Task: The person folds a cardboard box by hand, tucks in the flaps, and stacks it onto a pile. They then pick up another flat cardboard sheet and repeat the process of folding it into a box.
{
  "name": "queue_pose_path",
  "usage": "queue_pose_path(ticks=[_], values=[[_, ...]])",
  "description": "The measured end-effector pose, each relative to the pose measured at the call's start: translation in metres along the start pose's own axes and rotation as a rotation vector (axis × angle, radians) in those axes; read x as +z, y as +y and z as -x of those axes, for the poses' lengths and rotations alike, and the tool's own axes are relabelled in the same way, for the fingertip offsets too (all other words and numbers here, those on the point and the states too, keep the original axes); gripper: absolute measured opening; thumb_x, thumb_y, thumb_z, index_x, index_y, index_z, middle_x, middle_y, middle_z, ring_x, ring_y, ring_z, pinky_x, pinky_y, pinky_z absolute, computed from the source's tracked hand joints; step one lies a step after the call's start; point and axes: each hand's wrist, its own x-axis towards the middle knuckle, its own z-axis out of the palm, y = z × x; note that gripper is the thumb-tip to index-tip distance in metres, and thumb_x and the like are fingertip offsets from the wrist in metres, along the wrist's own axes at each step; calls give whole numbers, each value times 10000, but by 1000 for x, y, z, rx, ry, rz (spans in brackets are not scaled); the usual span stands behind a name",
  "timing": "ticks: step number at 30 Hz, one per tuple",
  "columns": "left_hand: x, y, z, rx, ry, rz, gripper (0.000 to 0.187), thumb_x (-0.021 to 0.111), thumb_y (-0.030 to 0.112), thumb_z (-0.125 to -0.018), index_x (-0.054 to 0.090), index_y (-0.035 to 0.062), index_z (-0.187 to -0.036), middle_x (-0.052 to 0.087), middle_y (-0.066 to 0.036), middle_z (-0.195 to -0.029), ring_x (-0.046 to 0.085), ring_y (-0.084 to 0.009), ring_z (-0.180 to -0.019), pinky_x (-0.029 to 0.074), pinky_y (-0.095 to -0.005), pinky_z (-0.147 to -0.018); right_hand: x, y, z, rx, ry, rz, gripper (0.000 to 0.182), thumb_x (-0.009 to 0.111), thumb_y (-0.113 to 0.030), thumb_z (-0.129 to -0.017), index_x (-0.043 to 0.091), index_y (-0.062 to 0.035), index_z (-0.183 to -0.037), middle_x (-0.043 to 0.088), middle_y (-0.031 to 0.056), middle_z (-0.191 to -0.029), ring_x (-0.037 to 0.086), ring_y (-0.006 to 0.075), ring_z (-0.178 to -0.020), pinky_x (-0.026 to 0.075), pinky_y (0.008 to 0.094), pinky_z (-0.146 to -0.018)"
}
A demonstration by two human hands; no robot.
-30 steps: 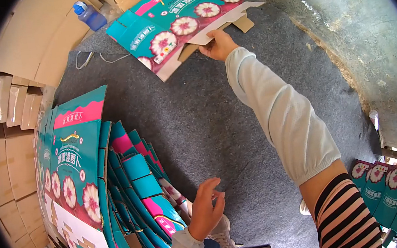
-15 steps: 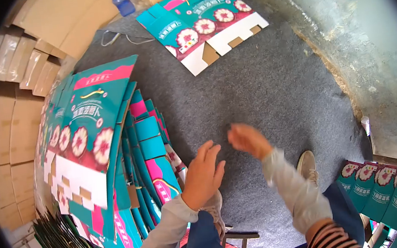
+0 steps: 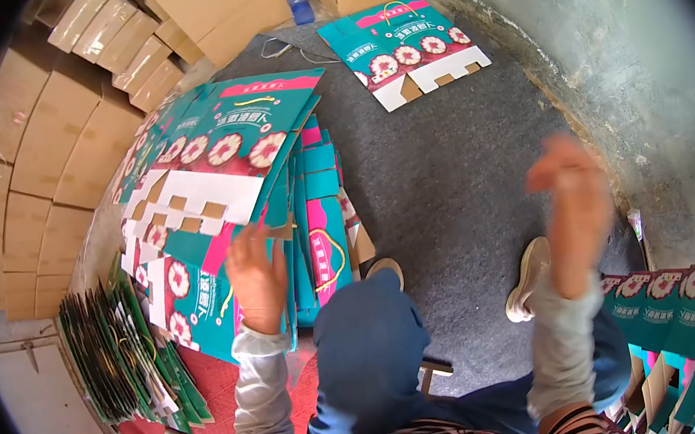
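Under the left hand (image 3: 257, 281), fingers spread flat on the top sheet of the leaning stack of flat teal cartons (image 3: 224, 171), steadying it for picking; right hand (image 3: 570, 202) raised, blurred, apparently empty, well apart.

A packing workshop or storeroom is shown. Flattened printed cartons (image 3: 223, 158) are stacked in a leaning pile on a grey floor mat (image 3: 461, 171), and one more (image 3: 410, 45) is laid flat further off. Plain brown cardboard boxes (image 3: 45, 156) are piled along the side (many rows deep), and assembled cartons (image 3: 679, 309) are lined beside a rough concrete wall (image 3: 626, 44).
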Motion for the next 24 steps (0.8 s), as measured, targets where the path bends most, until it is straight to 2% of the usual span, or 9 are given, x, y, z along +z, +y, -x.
queue_pose_path(ticks=[3, 5, 11, 14, 17, 19, 21, 22, 24], values=[[-15, -44, 6, -34, 4, -167, 308, 663, 183, -785, 577, 22, -1034, 573, -176, -1105, 550, -344, -983, 455, -433, -812, -37, -87, -21, -551, 147, 139, 196, 482, -153, -881, 592, -24, -979, 557, 56, -785, 501, 135, -719, 429, 270, -668], [-14, -68, -2, -86, -45, -192, 345, 672, 211, -780, 569, 20, -1048, 567, -178, -1112, 542, -350, -991, 448, -447, -822, -63, -110, -26, -710, 173, 198, 203, 500, -158, -870, 585, -26, -998, 554, 63, -818, 499, 148, -751, 427, 279, -688], [54, -83, -35, -70, -37, -144, 537, 697, 314, -720, 523, 27, -1139, 525, -200, -1180, 479, -377, -1129, 399, -474, -938, -125, -132, -20, -779, 204, 370, 261, 555, -173, -836, 565, -29, -1055, 543, 81, -915, 493, 184, -844, 421, 307, -748], [71, -76, -58, -218, -363, -314, 580, 705, 320, -684, 520, 49, -1162, 516, -190, -1195, 457, -360, -1172, 391, -504, -941, -137, -130, -11, -728, 206, 416, 303, 583, -180, -820, 555, -31, -1083, 538, 90, -963, 490, 202, -891, 418, 321, -778], [112, -97, -64, -232, -470, -266, 558, 684, 295, -716, 484, 65, -1184, 527, -181, -1129, 528, -341, -1065, 440, -518, -852, -143, -129, -10, -691, 196, 436, 350, 610, -187, -803, 545, -33, -1111, 533, 100, -1011, 487, 220, -938, 415, 335, -808], [116, -99, -61, -115, -403, -370, 511, 667, 248, -730, 484, 62, -1169, 542, -172, -1055, 559, -332, -982, 464, -489, -787, -144, -127, -8, -663, 208, 442, 383, 628, -192, -792, 539, -34, -1130, 529, 106, -1044, 485, 232, -970, 413, 344, -827], [111, -98, -61, -45, -493, -399, 265, 617, 185, -783, 517, 48, -987, 580, -137, -913, 600, -298, -897, 510, -400, -711, -144, -124, -10, -659, 197, 443, 418, 647, -197, -781, 532, -35, -1149, 526, 112, -1076, 483, 244, -1001, 411, 354, -847], [120, -103, -57, -3, -359, -446, 143, 552, 159, -831, 520, 57, -925, 604, -119, -852, 628, -271, -829, 520, -404, -659, -144, -122, -14, -675, 195, 442, 435, 656, -199, -776, 529, -36, -1158, 524, 115, -1092, 481, 251, -1017, 410, 359, -857], [125, -101, -66, -81, -345, -535, 83, 505, 144, -852, 559, 82, -858, 624, -101, -822, 646, -244, -771, 520, -401, -604, -144, -124, -16, -692, 200, 452, 470, 674, -204, -765, 522, -37, -1177, 521, 121, -1124, 479, 263, -1048, 409, 368, -877]])
